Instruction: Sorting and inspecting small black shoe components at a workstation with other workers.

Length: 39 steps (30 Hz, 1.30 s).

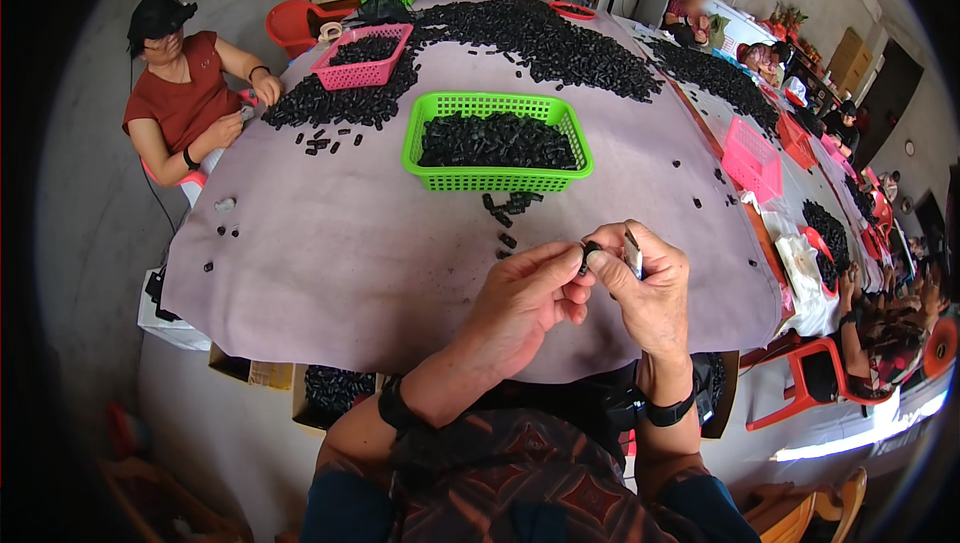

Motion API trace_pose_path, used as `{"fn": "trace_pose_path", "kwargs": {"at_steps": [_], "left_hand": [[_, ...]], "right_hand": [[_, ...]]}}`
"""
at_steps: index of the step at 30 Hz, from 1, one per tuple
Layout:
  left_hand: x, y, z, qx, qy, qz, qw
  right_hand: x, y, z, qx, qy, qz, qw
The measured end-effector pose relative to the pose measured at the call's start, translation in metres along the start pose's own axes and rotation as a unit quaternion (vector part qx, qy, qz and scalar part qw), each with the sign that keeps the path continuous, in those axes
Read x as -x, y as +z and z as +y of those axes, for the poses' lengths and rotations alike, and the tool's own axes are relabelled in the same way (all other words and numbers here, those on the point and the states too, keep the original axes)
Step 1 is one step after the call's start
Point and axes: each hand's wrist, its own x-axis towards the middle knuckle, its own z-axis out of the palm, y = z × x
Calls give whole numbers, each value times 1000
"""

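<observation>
Above the near part of the cloth-covered table [330, 283], my two hands meet at a small black cylindrical part [588, 259]. My left hand [525, 298] pinches it between thumb and fingertips. My right hand [652, 298] presses its thumb against the same part. Within the right fingers sits a thin blade-like tool [633, 255], pale with a blue patch; most of it is hidden by the hand. Beyond them stands a green basket [500, 183] holding many similar black parts. Several loose ones [508, 205] lie between the basket and my hands.
A large black heap [540, 38] covers the far table. At the far left, a pink basket [362, 73] rests among more parts, with a person in red [190, 83] seated beside it. Other people sit along the right-hand tables, near another pink basket [752, 158] and a red chair [805, 383].
</observation>
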Motion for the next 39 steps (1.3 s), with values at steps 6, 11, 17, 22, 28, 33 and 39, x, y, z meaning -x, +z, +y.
{"fn": "trace_pose_path", "kwargs": {"at_steps": [6,11,17,22,28,33,39], "left_hand": [[0,0,-1,5,-1,9,1000],[0,4,-2,-40,4,32,999],[8,10,-15,-106,-82,-94,986],[12,16,-25,-205,-98,-239,944],[14,20,-23,-227,-106,-285,925],[14,20,-21,-224,-10,-266,938],[17,21,-28,-260,56,-248,932]], "right_hand": [[-1,1,-2,19,24,38,999],[-2,-7,1,53,24,15,998],[-17,-14,12,-39,23,138,989],[-58,-13,50,126,67,125,982],[-139,-8,86,153,-3,108,982],[-113,-5,129,173,20,61,983],[-72,5,146,259,82,-163,948]]}}
